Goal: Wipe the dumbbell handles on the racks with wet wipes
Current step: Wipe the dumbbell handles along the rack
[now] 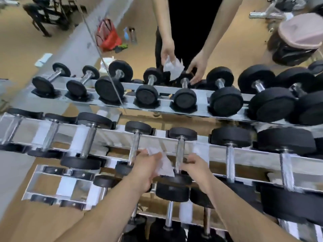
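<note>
Holding a crumpled wet wipe (165,165) pinched in my left hand (146,167), between two chrome handles on the top rack (111,137). My right hand (196,165) curls around one dumbbell handle (179,154). Mirror behind.

A mirror (21,100) is set behind; a red bag (108,34) and spray bottle (126,34) are reflected. A pink-lined bin (297,39) is seen at right.
</note>
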